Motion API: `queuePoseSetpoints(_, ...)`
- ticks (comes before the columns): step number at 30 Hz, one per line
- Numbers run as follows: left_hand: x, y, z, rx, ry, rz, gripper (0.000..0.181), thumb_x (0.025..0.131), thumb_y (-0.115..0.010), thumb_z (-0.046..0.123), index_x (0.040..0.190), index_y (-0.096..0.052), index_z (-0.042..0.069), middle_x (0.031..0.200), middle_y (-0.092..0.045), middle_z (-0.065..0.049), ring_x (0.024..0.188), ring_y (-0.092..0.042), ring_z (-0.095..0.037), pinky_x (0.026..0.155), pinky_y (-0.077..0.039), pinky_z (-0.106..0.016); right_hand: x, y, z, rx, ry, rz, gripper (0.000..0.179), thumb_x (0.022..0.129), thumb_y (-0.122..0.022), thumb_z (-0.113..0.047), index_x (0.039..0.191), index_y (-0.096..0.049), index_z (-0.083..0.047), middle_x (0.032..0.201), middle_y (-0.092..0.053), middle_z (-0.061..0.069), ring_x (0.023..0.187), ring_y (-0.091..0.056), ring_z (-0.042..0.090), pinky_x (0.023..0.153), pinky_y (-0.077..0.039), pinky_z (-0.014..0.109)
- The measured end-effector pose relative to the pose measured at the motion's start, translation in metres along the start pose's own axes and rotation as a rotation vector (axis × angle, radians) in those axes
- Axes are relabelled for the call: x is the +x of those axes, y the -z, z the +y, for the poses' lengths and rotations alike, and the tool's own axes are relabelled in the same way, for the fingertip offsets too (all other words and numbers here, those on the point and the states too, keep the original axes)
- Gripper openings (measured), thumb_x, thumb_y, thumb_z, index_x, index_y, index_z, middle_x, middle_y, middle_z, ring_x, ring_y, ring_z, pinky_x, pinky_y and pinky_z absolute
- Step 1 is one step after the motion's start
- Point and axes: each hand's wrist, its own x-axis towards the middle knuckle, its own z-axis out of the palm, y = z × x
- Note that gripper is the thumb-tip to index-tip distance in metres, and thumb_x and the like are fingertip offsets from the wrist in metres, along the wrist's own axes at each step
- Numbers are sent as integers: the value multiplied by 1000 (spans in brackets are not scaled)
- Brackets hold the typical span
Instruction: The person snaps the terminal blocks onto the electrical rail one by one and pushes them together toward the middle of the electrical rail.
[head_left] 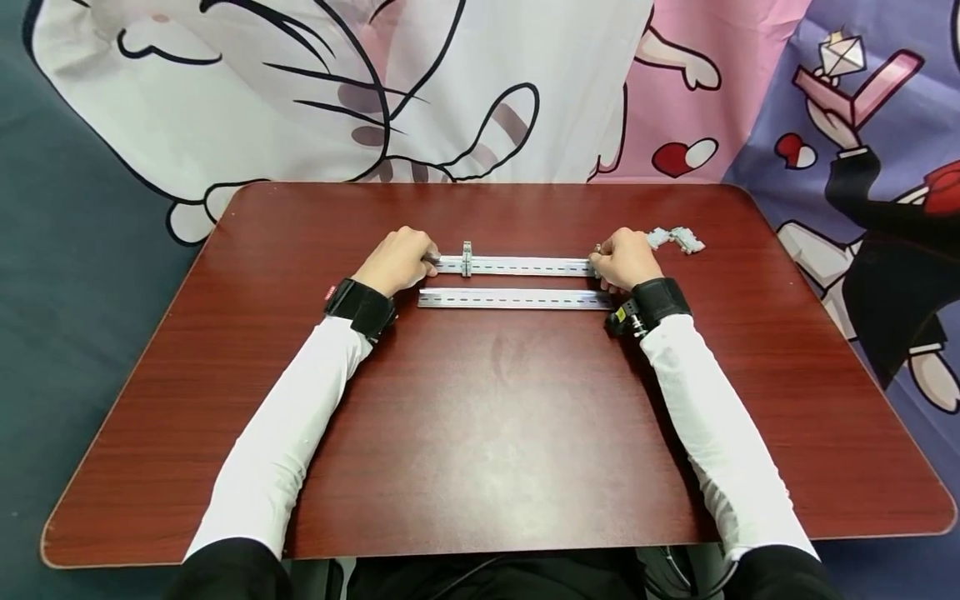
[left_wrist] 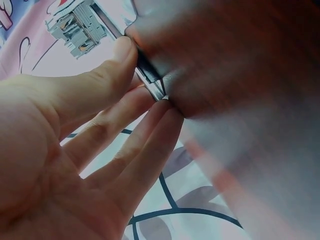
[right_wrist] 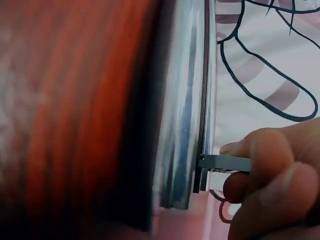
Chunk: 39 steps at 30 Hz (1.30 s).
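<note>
A slotted metal DIN rail [head_left: 525, 266] lies crosswise toward the far side of the table. My left hand [head_left: 401, 260] pinches its left end; in the left wrist view the thumb [left_wrist: 122, 50] presses on the rail while fingertips meet its end. Close by, a grey clip-on end bracket [head_left: 467, 260] sits across the rail. My right hand [head_left: 628, 260] is at the right end, gripping a small flat grey bracket [right_wrist: 227, 163] between thumb and curled fingers. That bracket's inner edge is right at the rail's side; its outer part is hidden by the fingers.
A second slotted rail [head_left: 517, 298] lies parallel, nearer to me, its right end by the right wrist camera. Beyond the right hand are loose grey brackets [head_left: 686, 240]. The brown table [head_left: 495, 433] has rounded corners, and a printed cloth [head_left: 570, 100] hangs behind it.
</note>
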Motion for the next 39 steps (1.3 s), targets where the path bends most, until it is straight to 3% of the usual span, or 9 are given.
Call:
queuePoseSetpoints(8,0,-2,0,4,-11,5,11,83,-75,10,93,-79,13,98,-73,-5,94,-65,-24,88,-51,-41,-7,-2,2,112,-5,-15,37,93,-57,-14,62,-67,2,48,-61,9,39,-61,21,40,-51,36)
queuePoseSetpoints(23,0,-1,-1,2,-3,-2,12,83,-76,11,94,-78,13,98,-72,-4,93,-65,-23,87,-51,-41,-6,6,3,89,-11,-113,40,95,-59,-22,60,-63,-2,50,-62,8,41,-61,22,43,-52,34)
queuePoseSetpoints(26,-2,1,-1,15,-14,-1,11,82,-76,11,93,-78,14,97,-72,-4,92,-65,-23,86,-51,-41,-6,10,4,66,-19,-157,43,94,-62,-31,62,-66,-3,51,-62,8,43,-62,23,44,-52,34)
queuePoseSetpoints(29,-4,3,0,23,-20,13,10,82,-76,10,91,-78,14,96,-72,-4,92,-65,-24,86,-51,-42,-5,20,2,33,-58,-194,55,87,-66,-54,65,-69,-3,54,-63,10,47,-62,25,46,-52,36)
queuePoseSetpoints(31,-4,4,0,23,-15,18,10,83,-75,9,91,-78,13,96,-71,-5,92,-65,-24,86,-51,-42,-5,28,2,31,-84,-212,63,80,-66,-66,71,-69,-4,60,-65,12,52,-64,27,49,-53,37)
queuePoseSetpoints(33,-4,4,0,20,-12,13,10,83,-75,9,92,-77,12,97,-71,-5,92,-65,-24,86,-50,-42,-4,35,4,62,-94,-225,64,78,-67,-67,89,-69,-4,69,-68,13,59,-66,29,54,-55,38)
queuePoseSetpoints(36,-4,2,1,15,-13,8,11,83,-75,9,93,-78,11,98,-71,-6,93,-65,-25,86,-51,-42,-4,41,10,132,-44,-259,55,83,-73,-47,117,-61,-7,83,-70,16,71,-68,31,63,-57,38)
queuePoseSetpoints(39,-5,0,0,6,-18,8,11,84,-75,9,95,-77,10,98,-72,-7,93,-65,-25,86,-51,-42,-3,41,15,180,25,-307,51,85,-76,-21,128,-56,-4,91,-69,17,76,-68,31,68,-57,38)
